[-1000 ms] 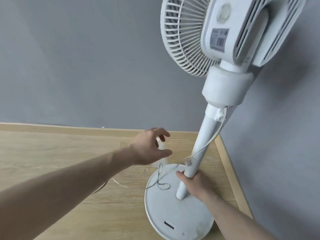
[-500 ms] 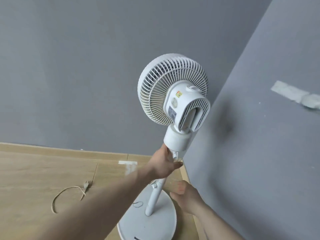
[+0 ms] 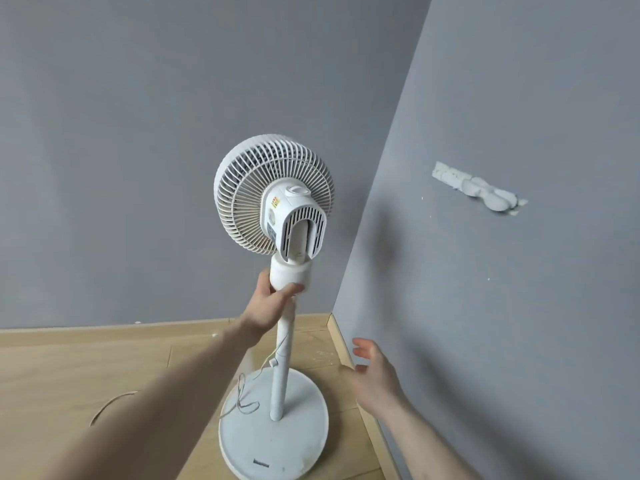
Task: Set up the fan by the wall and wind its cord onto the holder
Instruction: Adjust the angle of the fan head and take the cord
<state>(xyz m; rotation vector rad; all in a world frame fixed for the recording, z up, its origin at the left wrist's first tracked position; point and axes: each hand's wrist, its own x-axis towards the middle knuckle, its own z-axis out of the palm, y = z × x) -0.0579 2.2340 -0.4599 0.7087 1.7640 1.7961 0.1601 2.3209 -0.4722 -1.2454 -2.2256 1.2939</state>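
A white pedestal fan (image 3: 273, 199) stands upright on its round base (image 3: 301, 441) in the corner where two grey walls meet. My left hand (image 3: 268, 303) grips the top of the pole just under the fan's neck. My right hand (image 3: 374, 375) hovers to the right of the pole with fingers spread, touching nothing. The thin white cord (image 3: 247, 393) hangs down the pole past a small holder clip (image 3: 274, 362), loops on the base and trails off left over the floor (image 3: 110, 403).
Grey walls close in behind and on the right, with a wooden skirting board (image 3: 341, 344) along the floor. A white plaster patch (image 3: 481, 188) marks the right wall. Wood floor stretches to the left.
My view has pulled back and up. My left hand went from near the base up to the neck of the pole. My right hand let go of the lower pole and opened.
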